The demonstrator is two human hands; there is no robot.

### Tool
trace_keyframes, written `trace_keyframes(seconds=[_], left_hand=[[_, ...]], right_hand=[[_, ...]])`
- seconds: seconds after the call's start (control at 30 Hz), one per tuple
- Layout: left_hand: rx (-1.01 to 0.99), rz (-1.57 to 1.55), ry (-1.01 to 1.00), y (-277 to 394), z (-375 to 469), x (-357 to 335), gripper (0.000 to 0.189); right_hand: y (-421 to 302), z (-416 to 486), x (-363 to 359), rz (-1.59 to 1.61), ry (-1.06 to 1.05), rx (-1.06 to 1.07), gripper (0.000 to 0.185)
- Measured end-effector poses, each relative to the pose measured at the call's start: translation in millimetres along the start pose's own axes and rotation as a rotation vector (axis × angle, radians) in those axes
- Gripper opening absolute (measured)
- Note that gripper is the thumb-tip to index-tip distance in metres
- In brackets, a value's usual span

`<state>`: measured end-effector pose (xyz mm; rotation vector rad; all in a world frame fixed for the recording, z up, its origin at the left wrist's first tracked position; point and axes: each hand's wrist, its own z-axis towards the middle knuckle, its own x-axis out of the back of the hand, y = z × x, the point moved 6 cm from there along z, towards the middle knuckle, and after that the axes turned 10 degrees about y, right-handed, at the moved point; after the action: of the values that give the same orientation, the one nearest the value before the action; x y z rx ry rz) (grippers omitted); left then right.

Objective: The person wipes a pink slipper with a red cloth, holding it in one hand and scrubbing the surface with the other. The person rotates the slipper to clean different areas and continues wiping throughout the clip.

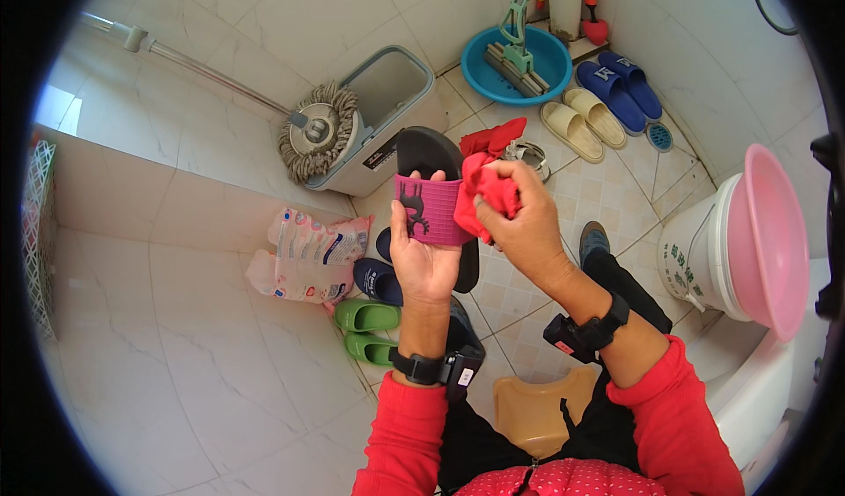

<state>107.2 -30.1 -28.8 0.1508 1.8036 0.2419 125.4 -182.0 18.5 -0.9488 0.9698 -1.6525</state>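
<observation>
My left hand holds up a slide slipper with a magenta strap and a black sole. Fingers of that hand pass under the strap, and their tips show beyond its upper edge. A dark animal figure decorates the strap. Bunched in my right hand is a red cloth, which lies against the strap's right side. Part of the cloth hangs past the slipper's edge. Just beyond it, a light-coloured sandal on the floor is partly hidden.
Green slippers, navy slippers and a pink plastic package lie left. A mop bucket with a string mop and a blue basin stand ahead. Cream slippers, blue slippers, a white bucket and a pink basin are right.
</observation>
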Motion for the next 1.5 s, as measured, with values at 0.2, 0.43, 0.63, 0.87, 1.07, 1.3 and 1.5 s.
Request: trace_keyframes(seconds=[0.2, 0.43, 0.63, 0.87, 1.07, 1.3, 1.5], left_hand=[[-0.121, 0.145, 0.066, 8, 2, 3, 0.045], [-0.011, -0.011, -0.01, 0, 1, 2, 0.045], [-0.081, 0.109, 0.045, 8, 2, 4, 0.046], [-0.027, 0.056, 0.038, 1, -1, 1, 0.046], [-0.099, 0.163, 0.043, 6, 0, -3, 0.046], [-0.153, 0.494, 0.129, -5, -6, -11, 0.043], [-0.127, 0.733, 0.117, -9, -15, -22, 0.043]], right_hand=[[-4, -21, -16, -0.028, -0.308, -0.055, 0.039], [-3, 2, 5, -0.06, 0.03, -0.015, 0.035], [-11, -23, -18, -0.014, -0.348, -0.003, 0.032], [-2, -1, -1, -0.027, -0.038, -0.003, 0.033], [-5, -19, -17, 0.05, -0.322, -0.022, 0.034], [27, 12, 8, 0.182, 0.08, -0.286, 0.029], [44, 22, 16, 0.329, 0.134, -0.412, 0.033]])
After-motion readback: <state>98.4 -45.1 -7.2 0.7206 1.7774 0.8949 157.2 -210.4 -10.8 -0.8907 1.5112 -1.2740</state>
